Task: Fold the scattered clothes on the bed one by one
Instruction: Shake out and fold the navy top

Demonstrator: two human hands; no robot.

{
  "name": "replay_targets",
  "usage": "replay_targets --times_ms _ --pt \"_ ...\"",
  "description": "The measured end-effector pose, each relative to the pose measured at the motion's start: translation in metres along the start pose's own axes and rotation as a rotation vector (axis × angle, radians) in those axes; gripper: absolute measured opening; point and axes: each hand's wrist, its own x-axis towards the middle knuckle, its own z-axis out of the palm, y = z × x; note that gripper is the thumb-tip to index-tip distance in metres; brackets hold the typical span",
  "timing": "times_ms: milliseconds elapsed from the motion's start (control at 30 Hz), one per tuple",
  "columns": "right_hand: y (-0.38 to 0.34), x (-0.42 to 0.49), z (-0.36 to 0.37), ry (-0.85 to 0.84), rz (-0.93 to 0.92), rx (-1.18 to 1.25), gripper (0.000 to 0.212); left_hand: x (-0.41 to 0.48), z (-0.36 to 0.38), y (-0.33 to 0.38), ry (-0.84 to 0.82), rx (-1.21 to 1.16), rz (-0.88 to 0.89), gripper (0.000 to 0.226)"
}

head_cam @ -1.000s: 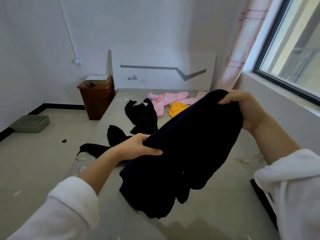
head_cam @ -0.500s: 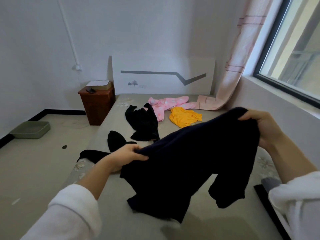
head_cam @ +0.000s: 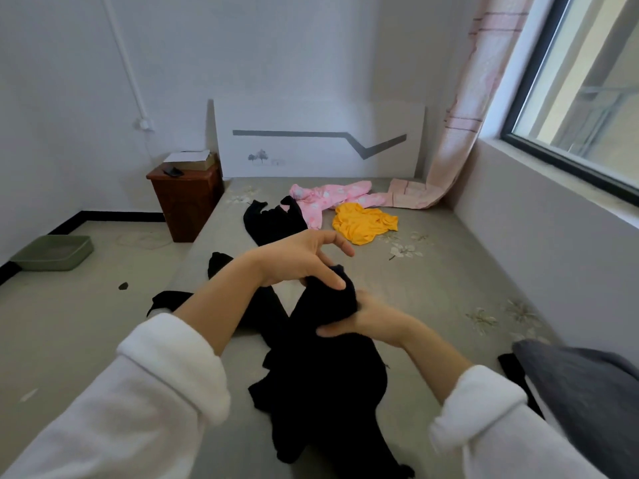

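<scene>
1. Head view, change: both hands had closed in toward each other since half a second earlier, when they held the black garment (head_cam: 321,375) stretched wide between them. It was now gathered into one bunch.
2. Hands: the right hand (head_cam: 363,323) gripped the bunch from below, fingers curled round the cloth. The left hand (head_cam: 304,261) had its fingers spread and lifted, with only the thumb lying on top of the bunch.
3. Location: the garment hung from the hands, its lower part resting on the bed (head_cam: 449,278) in front of the person.
4. Progress: no finished fold could be identified, so the task was judged to be at an early stage. Left unfolded were a second black garment (head_cam: 273,219), a pink garment (head_cam: 328,198), a yellow garment (head_cam: 363,223) and a black piece (head_cam: 218,264) beside the left forearm.
5. Surroundings: the curtain (head_cam: 460,133) trailed onto the bed's far corner, and a grey item (head_cam: 581,392) lay at the right edge. A nightstand (head_cam: 186,198) and a green tray (head_cam: 52,252) stood off the bed.
6. Obstruction: the nearby black piece was judged liable to tangle with the held garment.
</scene>
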Motion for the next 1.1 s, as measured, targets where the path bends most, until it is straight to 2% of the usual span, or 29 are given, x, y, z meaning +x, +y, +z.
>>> replay_targets --times_ms 67,167,267,333,400,533,633,767,833,933,1033,1100 --pt "0.002 0.006 0.009 0.086 -0.031 0.087 0.031 -0.003 0.002 -0.011 0.116 -0.054 0.011 0.037" --pt "0.003 0.004 0.001 0.166 -0.068 0.223 0.024 -0.023 -0.001 -0.053 0.324 -0.299 -0.005 0.047" --pt "-0.006 -0.001 -0.012 0.189 -0.082 0.234 0.024 -0.046 0.011 -0.106 0.231 -0.347 -0.068 0.063" --pt "-0.015 -0.001 -0.015 0.191 -0.109 0.194 0.026 -0.05 0.03 -0.128 0.16 -0.329 -0.092 0.059" --pt "-0.025 0.0 -0.015 0.191 -0.157 0.177 0.024 -0.048 0.046 -0.131 0.203 -0.375 -0.075 0.047" --pt "-0.039 -0.004 -0.022 0.277 -0.217 0.147 0.025 -0.037 0.055 -0.122 0.483 -0.452 -0.025 0.049" --pt "-0.039 -0.013 -0.037 0.347 -0.265 0.2 0.03 -0.039 0.045 -0.11 0.561 -0.499 0.086 0.027" --pt "-0.038 -0.028 -0.055 0.351 -0.31 0.266 0.023 -0.043 0.022 -0.082 0.579 -0.264 0.212 0.025" --pt "-0.042 -0.034 -0.062 0.342 -0.294 0.149 0.017 -0.044 0.013 -0.064 0.571 -0.159 0.215 0.025" --pt "-0.057 -0.045 -0.072 0.343 -0.226 -0.241 0.009 -0.053 -0.01 -0.037 0.506 -0.023 0.153 0.023" --pt "-0.071 -0.061 -0.082 0.212 -0.11 -0.46 0.02 -0.069 -0.037 -0.019 0.181 0.206 -0.055 0.035" --pt "-0.074 -0.07 -0.087 0.11 0.017 -0.64 0.025 -0.077 -0.049 -0.016 0.036 0.357 -0.169 0.03"
